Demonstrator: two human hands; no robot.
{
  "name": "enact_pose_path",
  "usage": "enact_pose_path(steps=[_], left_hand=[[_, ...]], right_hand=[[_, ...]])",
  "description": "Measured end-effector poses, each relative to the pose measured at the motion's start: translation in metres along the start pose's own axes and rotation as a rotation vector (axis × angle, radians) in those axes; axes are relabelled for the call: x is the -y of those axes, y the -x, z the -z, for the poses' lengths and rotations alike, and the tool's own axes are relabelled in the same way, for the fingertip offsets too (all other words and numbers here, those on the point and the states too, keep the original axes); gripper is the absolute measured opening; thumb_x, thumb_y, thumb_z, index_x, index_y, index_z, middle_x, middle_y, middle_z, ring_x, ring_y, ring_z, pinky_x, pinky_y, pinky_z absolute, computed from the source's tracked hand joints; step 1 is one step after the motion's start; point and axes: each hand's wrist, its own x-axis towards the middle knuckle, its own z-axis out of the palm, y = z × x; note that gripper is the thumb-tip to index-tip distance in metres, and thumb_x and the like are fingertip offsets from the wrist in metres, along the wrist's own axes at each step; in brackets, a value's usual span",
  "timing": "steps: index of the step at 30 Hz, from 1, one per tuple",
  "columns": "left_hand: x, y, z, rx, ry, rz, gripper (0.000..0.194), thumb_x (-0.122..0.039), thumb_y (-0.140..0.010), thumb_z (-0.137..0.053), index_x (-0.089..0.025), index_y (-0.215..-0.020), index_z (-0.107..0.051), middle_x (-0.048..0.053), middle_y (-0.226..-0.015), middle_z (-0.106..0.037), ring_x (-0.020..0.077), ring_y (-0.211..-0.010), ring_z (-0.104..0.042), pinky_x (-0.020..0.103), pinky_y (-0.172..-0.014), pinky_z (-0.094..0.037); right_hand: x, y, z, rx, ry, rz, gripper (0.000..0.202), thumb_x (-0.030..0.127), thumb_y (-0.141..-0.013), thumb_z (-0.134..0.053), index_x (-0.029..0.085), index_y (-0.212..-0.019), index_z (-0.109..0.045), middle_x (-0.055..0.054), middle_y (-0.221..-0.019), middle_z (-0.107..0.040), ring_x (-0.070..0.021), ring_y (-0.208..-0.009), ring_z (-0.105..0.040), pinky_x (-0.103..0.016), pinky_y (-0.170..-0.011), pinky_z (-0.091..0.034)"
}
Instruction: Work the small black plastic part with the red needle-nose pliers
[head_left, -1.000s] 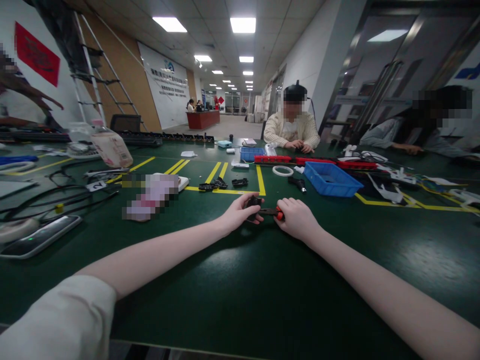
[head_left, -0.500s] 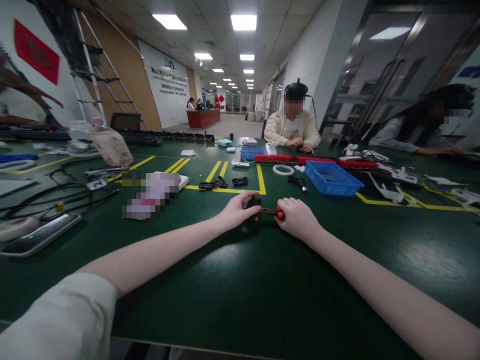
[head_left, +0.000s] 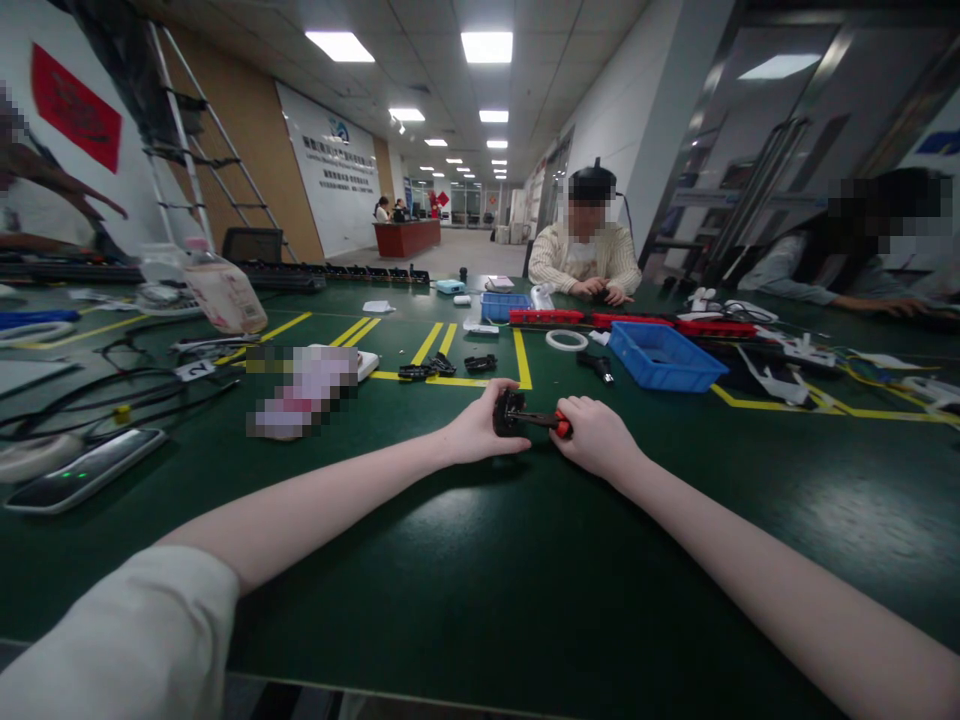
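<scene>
Just over the green table, my left hand [head_left: 480, 425] grips a small black part [head_left: 511, 413] between thumb and fingers; its exact kind is too small to make out. My right hand [head_left: 598, 435] is closed around the red handles of a pair of pliers [head_left: 541, 420]. The dark jaws of the pliers point left and reach the black part. Whether the jaws are clamped on it I cannot tell. Beyond my hands lie more black parts, one pair [head_left: 427, 368] on the left and a single one [head_left: 480, 363] beside it.
A blue bin [head_left: 664, 357] stands to the right, past a black tool [head_left: 598, 368] and a white ring [head_left: 566, 340]. On the left are a phone [head_left: 304, 395], a bottle [head_left: 223, 292] and cables [head_left: 142, 390]. Across the green table [head_left: 465, 600] sits a person [head_left: 585, 250].
My left hand has turned the black part so more of its face shows, and its thumb has dropped lower. The right hand and pliers have barely moved.
</scene>
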Motion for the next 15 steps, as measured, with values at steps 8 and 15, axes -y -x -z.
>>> enact_pose_path(steps=[8, 15], left_hand=[[0.0019, -0.0020, 0.0006, 0.000, -0.010, 0.006, 0.066, -0.020, -0.067, -0.073, -0.020, -0.119, -0.033, 0.008, -0.111, -0.057, 0.0160, -0.083, -0.063, 0.029, -0.070, -0.051], [-0.0078, 0.0001, 0.0020, -0.050, -0.115, 0.053, 0.059, -0.038, -0.064, -0.079, -0.019, -0.104, -0.040, -0.004, -0.079, -0.054, 0.0115, -0.064, -0.052, 0.024, -0.058, -0.042]], right_hand=[[-0.0011, -0.0006, -0.0014, 0.020, -0.032, -0.027, 0.007, 0.026, -0.080, -0.054, 0.020, -0.078, -0.052, -0.007, -0.081, -0.063, -0.0190, -0.076, -0.055, -0.028, -0.067, -0.037], [0.0001, -0.0001, 0.0013, 0.021, -0.054, -0.030, 0.006, 0.025, -0.080, -0.055, 0.020, -0.079, -0.052, -0.007, -0.082, -0.063, -0.0190, -0.077, -0.055, -0.028, -0.067, -0.038]])
